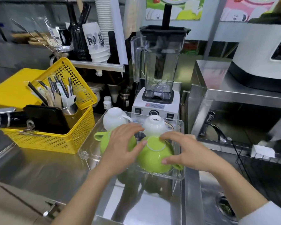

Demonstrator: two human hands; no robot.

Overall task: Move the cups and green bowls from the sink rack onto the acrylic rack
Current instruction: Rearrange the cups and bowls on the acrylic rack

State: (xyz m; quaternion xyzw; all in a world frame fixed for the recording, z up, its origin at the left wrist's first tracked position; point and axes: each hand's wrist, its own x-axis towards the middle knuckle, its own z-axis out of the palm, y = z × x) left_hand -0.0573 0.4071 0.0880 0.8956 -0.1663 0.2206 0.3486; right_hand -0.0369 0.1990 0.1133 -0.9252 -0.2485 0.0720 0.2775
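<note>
Steel counter fills our left side, and on it stands a yellow basket holding a metal cup of wrapped cutlery and a black case. Just right of the basket sits the acrylic rack, a clear tray on short legs, in front of a white blender with its clear jug.

On the rack we see four upturned pieces. At the back left is a white cup with its handle to the right; at the back right is a second white cup with printing on its base. In front on the left lies a green bowl, its handle poking out to the left, and our left hand lies over it with fingers spread, the thumb reaching across to touch the second green bowl. That bowl sits base-up at the front right of the rack. Our right hand grips it from the right, fingertips on the far edge of the base ring and thumb pressed on the near side.

Further right we see the sink with its drain, a tap behind it, and a dark wire sink rack at the far edge.
</note>
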